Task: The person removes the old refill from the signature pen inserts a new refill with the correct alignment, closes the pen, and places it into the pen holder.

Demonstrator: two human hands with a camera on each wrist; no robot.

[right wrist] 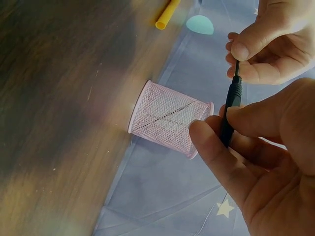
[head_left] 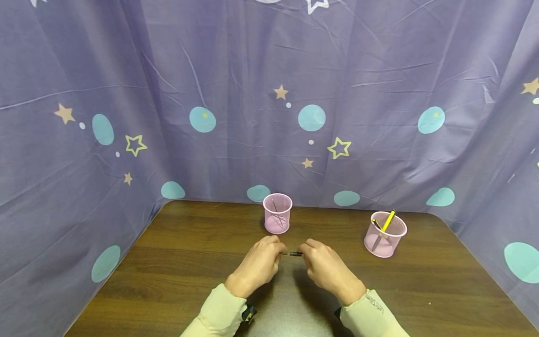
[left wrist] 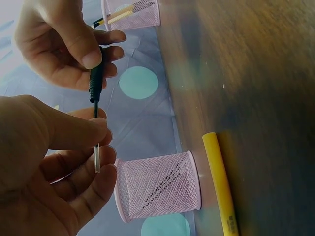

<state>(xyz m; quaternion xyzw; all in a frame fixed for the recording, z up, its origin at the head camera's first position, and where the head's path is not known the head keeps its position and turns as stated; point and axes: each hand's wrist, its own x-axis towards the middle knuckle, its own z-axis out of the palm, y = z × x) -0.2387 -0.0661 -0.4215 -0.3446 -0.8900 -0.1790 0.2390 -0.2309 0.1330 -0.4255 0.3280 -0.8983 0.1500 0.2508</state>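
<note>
My left hand (head_left: 256, 263) pinches a thin pen refill (left wrist: 97, 160) between thumb and fingers; its clear tail end sticks out below them. The refill's dark part runs into a black pen grip section (right wrist: 235, 93), which my right hand (head_left: 329, 269) holds between thumb and fingers. Both hands are close together above the table, the refill bridging the short gap between them. On the table lies a hollow yellow pen barrel (left wrist: 219, 182), seen in both wrist views, with an open end (right wrist: 161, 24). In the head view the barrel cannot be seen.
Just beyond my hands stands a pink mesh pen cup (head_left: 277, 225) with thin dark sticks inside. Another pink mesh cup (head_left: 381, 245), to the right, holds yellow pens (head_left: 389, 220). A purple patterned curtain (head_left: 261, 154) surrounds the brown wooden table (head_left: 189, 262).
</note>
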